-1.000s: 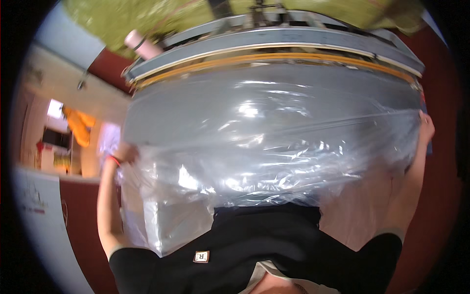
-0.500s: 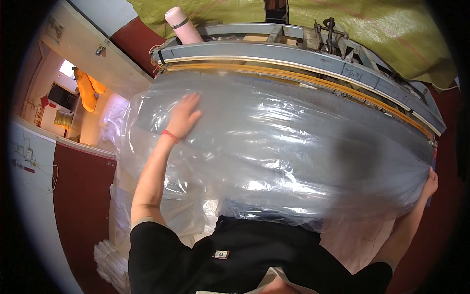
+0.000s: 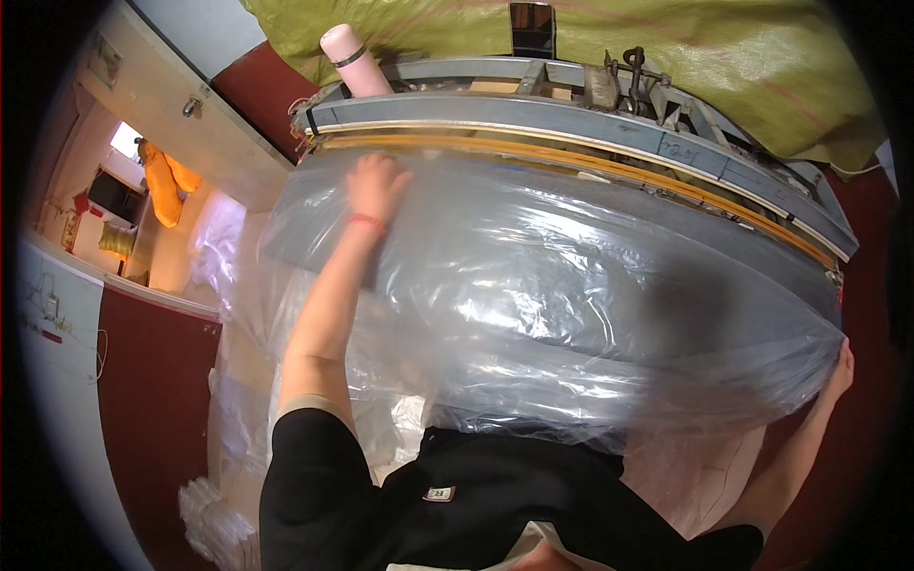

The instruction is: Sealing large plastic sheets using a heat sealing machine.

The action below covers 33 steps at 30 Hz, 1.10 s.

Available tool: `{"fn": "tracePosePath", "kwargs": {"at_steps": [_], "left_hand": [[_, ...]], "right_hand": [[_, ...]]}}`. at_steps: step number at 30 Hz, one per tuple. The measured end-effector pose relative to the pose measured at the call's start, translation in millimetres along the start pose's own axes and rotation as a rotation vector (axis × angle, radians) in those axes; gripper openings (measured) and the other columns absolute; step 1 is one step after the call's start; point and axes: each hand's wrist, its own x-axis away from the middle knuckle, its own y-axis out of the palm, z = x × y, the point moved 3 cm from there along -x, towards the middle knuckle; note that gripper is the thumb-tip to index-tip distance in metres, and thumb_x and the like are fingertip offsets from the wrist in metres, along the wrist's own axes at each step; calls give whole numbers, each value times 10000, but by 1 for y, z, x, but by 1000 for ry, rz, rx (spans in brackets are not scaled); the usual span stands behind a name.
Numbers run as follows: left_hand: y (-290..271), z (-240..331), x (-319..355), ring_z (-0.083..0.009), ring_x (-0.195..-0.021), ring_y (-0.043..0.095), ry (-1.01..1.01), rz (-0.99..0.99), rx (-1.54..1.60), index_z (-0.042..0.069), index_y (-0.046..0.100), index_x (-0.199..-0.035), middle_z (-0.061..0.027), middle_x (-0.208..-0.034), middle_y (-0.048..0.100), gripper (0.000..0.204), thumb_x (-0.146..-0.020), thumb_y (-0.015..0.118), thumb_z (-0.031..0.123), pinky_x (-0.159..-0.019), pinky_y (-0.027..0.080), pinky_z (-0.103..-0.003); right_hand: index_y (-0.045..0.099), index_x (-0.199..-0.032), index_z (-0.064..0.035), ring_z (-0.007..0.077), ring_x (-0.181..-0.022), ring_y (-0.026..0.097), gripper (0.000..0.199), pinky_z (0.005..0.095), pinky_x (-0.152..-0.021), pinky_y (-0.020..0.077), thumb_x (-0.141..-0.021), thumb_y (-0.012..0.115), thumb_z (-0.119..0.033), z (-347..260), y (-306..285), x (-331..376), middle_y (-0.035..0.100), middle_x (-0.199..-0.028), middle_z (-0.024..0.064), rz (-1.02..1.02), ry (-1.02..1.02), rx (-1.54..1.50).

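Observation:
A wide sheet of clear plastic film (image 3: 533,300) lies wrinkled and shiny over a dark surface in front of me. My left hand (image 3: 376,190) rests on its far left part, close to the yellow-orange strip (image 3: 533,152) of a machine. Its fingers are apart and slightly bent, and nothing is in its grasp. At the far right, my right hand (image 3: 840,371) is closed on the film's gathered edge, which stretches taut toward it. Some of its fingers are hidden behind the film.
Beyond the film runs a long grey metal bar (image 3: 571,112) with a clamp (image 3: 633,81). A pink bottle (image 3: 354,59) stands behind its left end. Yellow-green woven sheeting (image 3: 724,67) hangs at the back. To the left are an open door (image 3: 181,105) and bundled plastic (image 3: 214,519).
My left hand has moved farther away across the film, toward the machine's strip, and slightly right. The right hand stays at the film's right edge, a little lower. The film's wrinkles have shifted.

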Motion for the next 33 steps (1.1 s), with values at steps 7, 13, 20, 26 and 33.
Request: {"fn": "tracePosePath", "kwargs": {"at_steps": [7,13,20,26,33], "left_hand": [[5,-5,-4,-228,-892,503,-26,21,109,60,592,-702,-56,-853,577,210,-660,671,250,-768,372,-362],[-3,-1,-26,-179,-714,539,-180,208,596,18,553,-811,-98,-744,566,180,-832,488,184,-664,425,-285],[55,-91,-13,-63,-521,373,-650,290,884,63,484,-720,34,-597,413,162,-824,483,188,-466,327,-207],[91,-158,-35,-57,-566,382,-647,350,949,54,519,-738,33,-639,459,163,-833,522,186,-507,327,-208],[99,-160,-41,-46,-571,385,-555,423,1031,85,481,-648,43,-631,451,227,-801,589,215,-520,317,-172]], "right_hand": [[598,-915,-38,98,-783,510,311,223,-712,406,-767,633,-310,-13,-43,4,573,-853,6,-139,77,-119],[572,-970,3,172,-876,540,342,283,-788,417,-818,556,-303,7,-49,-58,578,-953,77,-159,231,-519],[651,-761,-46,201,-749,586,283,337,-695,435,-775,573,-318,-36,122,-8,631,-766,103,272,-412,383],[573,-742,-17,162,-667,553,254,283,-658,433,-726,648,-259,-30,198,-23,594,-673,84,113,-189,-114],[545,-702,-39,133,-587,544,205,264,-584,440,-697,655,-212,-41,199,-17,574,-647,63,368,-233,146]]}}
